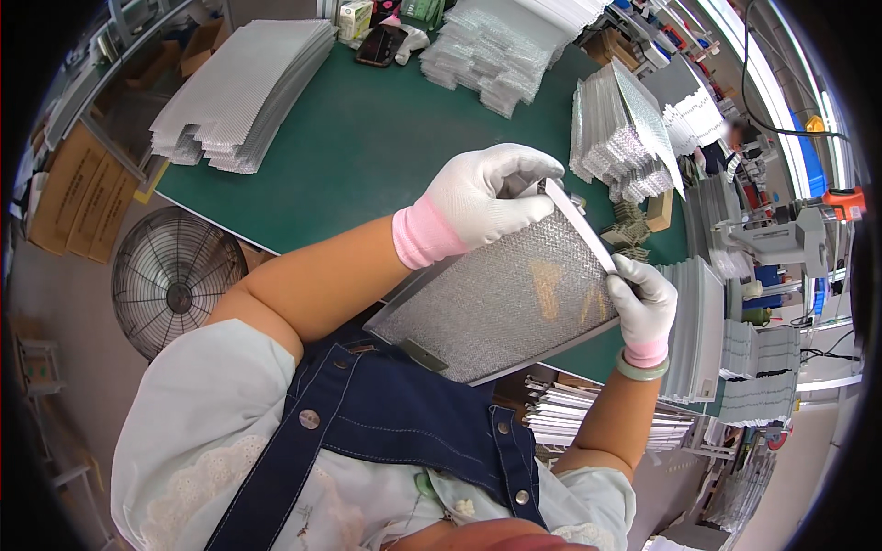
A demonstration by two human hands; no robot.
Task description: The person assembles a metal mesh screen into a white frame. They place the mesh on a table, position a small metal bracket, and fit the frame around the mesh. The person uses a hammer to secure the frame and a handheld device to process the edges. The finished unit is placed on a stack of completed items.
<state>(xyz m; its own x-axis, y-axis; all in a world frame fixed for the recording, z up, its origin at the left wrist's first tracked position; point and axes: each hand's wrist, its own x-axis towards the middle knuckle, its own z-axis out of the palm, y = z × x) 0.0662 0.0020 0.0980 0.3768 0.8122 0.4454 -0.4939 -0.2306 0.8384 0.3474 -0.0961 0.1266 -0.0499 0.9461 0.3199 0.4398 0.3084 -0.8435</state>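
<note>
Mesh panel (459,308) overhangs table edge (217,219); room ahead.

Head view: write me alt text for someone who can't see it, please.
The person's white-gloved left hand and right hand hold a narrow pale strip along one edge of a grey mesh panel. Beyond it, stacks of silvery sheets lie on a green table. A round caged fan stands to the left.
</note>
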